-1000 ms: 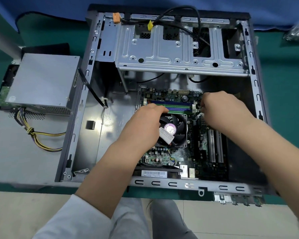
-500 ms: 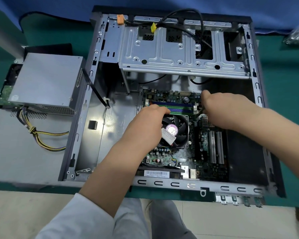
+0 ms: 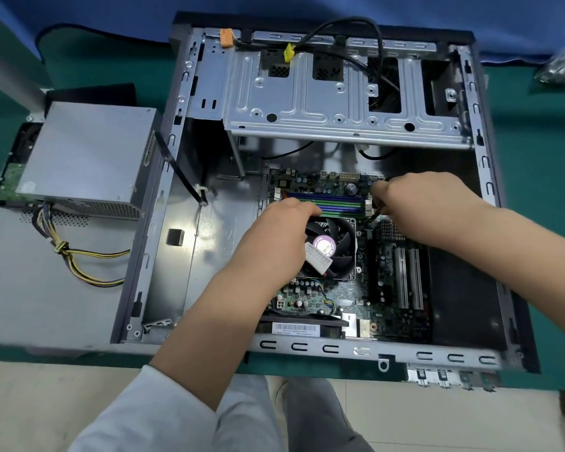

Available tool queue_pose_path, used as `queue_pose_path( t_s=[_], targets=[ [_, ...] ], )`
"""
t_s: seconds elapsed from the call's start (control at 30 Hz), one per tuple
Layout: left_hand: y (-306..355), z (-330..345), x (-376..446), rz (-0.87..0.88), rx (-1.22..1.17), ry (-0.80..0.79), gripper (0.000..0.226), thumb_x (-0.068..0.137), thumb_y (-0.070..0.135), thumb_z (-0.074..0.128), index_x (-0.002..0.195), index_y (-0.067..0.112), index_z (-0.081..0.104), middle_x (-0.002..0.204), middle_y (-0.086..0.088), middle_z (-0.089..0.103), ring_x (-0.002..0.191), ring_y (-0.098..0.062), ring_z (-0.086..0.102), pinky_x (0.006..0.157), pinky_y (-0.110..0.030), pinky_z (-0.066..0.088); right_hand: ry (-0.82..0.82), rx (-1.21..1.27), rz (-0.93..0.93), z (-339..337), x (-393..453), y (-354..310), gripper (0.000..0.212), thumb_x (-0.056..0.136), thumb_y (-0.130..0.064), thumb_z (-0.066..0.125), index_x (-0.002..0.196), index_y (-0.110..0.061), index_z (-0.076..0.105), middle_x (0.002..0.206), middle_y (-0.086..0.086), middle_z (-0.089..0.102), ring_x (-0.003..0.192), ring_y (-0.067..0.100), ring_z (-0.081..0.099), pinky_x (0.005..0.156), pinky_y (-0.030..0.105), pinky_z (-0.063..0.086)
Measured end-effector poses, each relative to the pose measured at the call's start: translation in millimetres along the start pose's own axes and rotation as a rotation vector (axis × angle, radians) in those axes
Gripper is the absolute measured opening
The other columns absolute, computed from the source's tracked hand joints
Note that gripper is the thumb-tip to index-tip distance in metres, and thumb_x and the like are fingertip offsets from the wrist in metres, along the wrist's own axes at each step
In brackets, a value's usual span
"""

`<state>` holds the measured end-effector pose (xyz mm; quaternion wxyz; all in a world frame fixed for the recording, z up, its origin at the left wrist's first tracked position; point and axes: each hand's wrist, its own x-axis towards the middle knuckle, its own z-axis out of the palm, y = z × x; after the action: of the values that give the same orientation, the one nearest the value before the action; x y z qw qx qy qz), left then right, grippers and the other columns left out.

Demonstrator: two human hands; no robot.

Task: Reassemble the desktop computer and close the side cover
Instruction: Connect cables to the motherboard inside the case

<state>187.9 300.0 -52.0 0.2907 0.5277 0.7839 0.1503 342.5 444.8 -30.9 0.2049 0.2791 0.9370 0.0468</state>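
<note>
Both hands work the memory slots (image 3: 327,202) inside the open computer case (image 3: 483,177): left hand (image 3: 274,239) curled at one end, right hand (image 3: 421,207) pinching a thin dark tool. Uneven pressure could crack a latch.

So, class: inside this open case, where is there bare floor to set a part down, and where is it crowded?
Bare metal floor lies between the case's left wall and the motherboard. Crowded: around the fan and memory slots, where both hands work.
</note>
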Motion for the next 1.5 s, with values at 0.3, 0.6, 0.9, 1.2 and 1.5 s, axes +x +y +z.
queue_pose_path(
  t_s=[0.3, 0.6, 0.9, 1.2, 1.5],
  targets=[
    [0, 0, 0, 0.003, 0.000, 0.004, 0.058, 0.087, -0.007, 0.054, 0.133, 0.028, 0.050, 0.130, 0.006, 0.050, 0.123, -0.014, 0.042, 0.098, -0.036, 0.043, -0.002, -0.048, 0.031, -10, 3, -4, 0.018, 0.093, -0.035, 0.050, 0.099, -0.019, 0.057, 0.091, 0.005, 0.063, 0.079, 0.031, 0.060, 0.055, 0.028, 0.031],
    [-1, 1, 0, 0.012, -0.007, 0.008, 0.058, 0.087, -0.006, 0.055, 0.133, 0.028, 0.050, 0.130, 0.006, 0.051, 0.123, -0.014, 0.041, 0.097, -0.033, 0.043, 0.002, 0.109, -0.016, 0, -1, -1, 0.045, 0.078, 0.001, 0.049, 0.112, -0.027, 0.047, 0.086, 0.000, 0.062, 0.070, 0.027, 0.057, 0.049, 0.027, 0.037],
    [0, 1, 0, 0.015, -0.008, 0.009, 0.058, 0.086, -0.007, 0.055, 0.133, 0.027, 0.050, 0.126, 0.006, 0.052, 0.119, -0.014, 0.044, 0.095, -0.035, 0.044, -0.018, 0.092, 0.142, 4, 2, -1, 0.016, 0.091, -0.031, 0.055, 0.101, -0.019, 0.058, 0.069, 0.000, 0.041, 0.063, 0.026, 0.042, 0.053, 0.027, 0.032],
    [1, 0, 0, 0.022, 0.005, 0.008, 0.053, 0.090, -0.003, 0.054, 0.134, 0.027, 0.049, 0.128, 0.005, 0.051, 0.123, -0.015, 0.041, 0.096, -0.033, 0.043, -0.076, 0.112, 0.077, 2, 3, 2, 0.021, 0.091, -0.019, 0.052, 0.096, -0.015, 0.032, 0.079, 0.003, 0.053, 0.059, 0.023, 0.042, 0.047, 0.027, 0.030],
    [2, -1, -2, 0.017, 0.014, -0.006, 0.055, 0.090, -0.003, 0.053, 0.135, 0.027, 0.047, 0.132, 0.005, 0.048, 0.126, -0.015, 0.039, 0.098, -0.033, 0.042, -0.073, 0.069, 0.102, 3, 0, 1, 0.016, 0.097, -0.030, 0.046, 0.097, -0.015, 0.043, 0.077, -0.001, 0.051, 0.063, 0.024, 0.046, 0.052, 0.029, 0.032]
  ],
)
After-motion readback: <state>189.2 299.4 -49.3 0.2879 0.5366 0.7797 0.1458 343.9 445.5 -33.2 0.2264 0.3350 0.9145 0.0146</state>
